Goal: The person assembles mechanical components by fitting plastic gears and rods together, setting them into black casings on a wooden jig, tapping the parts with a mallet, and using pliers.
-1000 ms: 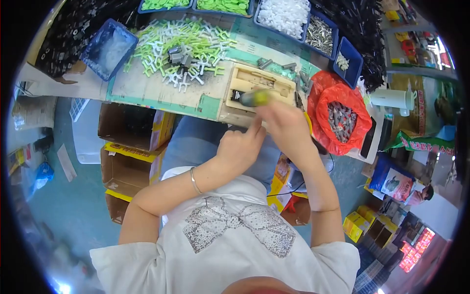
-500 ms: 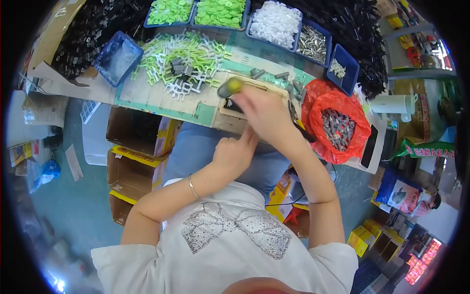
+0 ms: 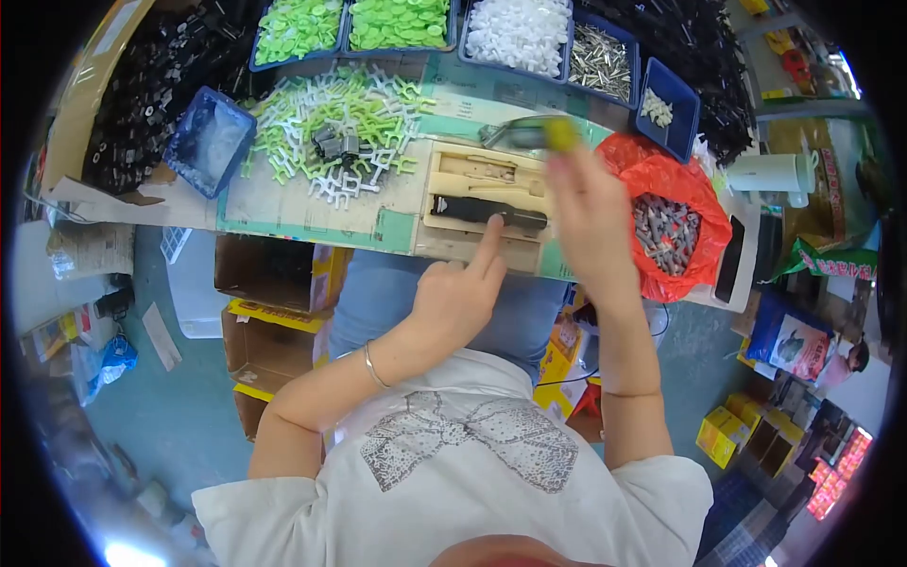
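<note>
A long black plastic part [image 3: 487, 211] lies in a slot of a cream-coloured fixture [image 3: 444, 180] at the table's front edge. The index finger of my left hand [image 3: 458, 291] is stretched out and rests on the part; the other fingers are curled and hold nothing. Over the fixture's right side, my right hand [image 3: 593, 203] is wrapped round a mallet [image 3: 529, 135] with a yellow and dark head. Both the mallet and this hand are blurred by motion, and the handle is mostly hidden.
Green and white forked pieces [image 3: 331, 123] are heaped left of the fixture. A red bag [image 3: 694, 255] of grey parts stands at the right. Blue bins of green discs [image 3: 397, 24], white pieces [image 3: 518, 36] and metal pins [image 3: 600, 61] line the back, beside black parts [image 3: 161, 85].
My right hand has swung the mallet up and to the right, off the fixture, uncovering the black part. My left hand stays at the fixture with its index finger extended.
</note>
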A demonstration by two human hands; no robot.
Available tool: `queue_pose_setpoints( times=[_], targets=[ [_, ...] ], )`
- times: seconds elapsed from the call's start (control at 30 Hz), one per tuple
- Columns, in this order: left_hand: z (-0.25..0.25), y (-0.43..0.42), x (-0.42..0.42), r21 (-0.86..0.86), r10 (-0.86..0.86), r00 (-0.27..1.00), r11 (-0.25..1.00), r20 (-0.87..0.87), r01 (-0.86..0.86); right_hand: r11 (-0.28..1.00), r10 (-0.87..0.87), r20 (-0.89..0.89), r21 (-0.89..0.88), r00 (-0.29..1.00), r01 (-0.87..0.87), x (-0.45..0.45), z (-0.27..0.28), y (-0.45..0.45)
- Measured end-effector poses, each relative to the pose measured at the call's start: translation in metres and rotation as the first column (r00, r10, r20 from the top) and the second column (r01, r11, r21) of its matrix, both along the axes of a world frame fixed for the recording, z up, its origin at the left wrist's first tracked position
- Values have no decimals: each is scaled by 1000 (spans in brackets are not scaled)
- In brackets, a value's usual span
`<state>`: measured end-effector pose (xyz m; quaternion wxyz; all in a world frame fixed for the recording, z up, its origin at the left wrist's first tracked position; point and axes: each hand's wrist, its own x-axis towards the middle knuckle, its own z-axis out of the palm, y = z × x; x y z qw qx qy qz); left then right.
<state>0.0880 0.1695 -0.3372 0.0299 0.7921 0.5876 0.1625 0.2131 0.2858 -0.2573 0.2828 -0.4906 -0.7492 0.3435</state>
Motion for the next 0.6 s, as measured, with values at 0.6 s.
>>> queue_pose_setpoints(
  times=[0.6],
  targets=[
    [24, 66, -39, -59, -58, 719, 989, 693, 136, 992, -76, 411, 121, 909, 28, 82, -32, -42]
  ],
)
